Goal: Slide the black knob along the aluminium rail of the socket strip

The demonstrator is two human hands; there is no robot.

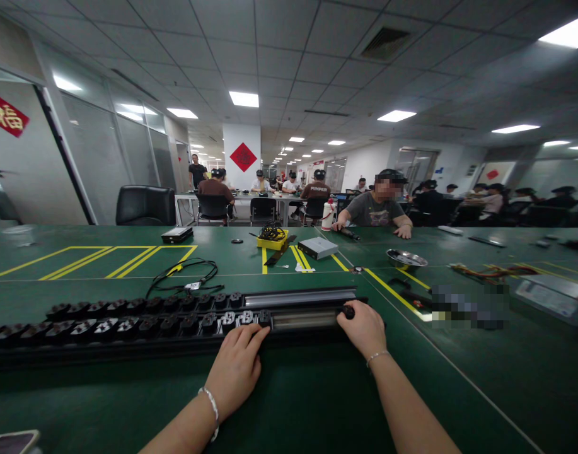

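Two long black rails lie side by side across the table, each carrying a row of black socket-like modules. On the front rail [312, 321], the right section is a bare channel without modules. My left hand [239, 359] rests on that rail's near edge, fingers stretched over the last modules [229, 320] of the row. At the right end of the channel, my right hand [363, 328] pinches a small round black piece [348, 311], its exact kind unclear. Behind lies the rear rail [300, 296], with modules on its left part and a bare strip on its right.
Beyond the rails are a black cable [194, 287], a yellow box [272, 241] of wires, a grey drive-like box [317, 247] and a metal bowl [406, 258]. A co-worker [381, 202] sits opposite, one hand on a dark tool. A silver power-supply-like box [548, 296] stands right.
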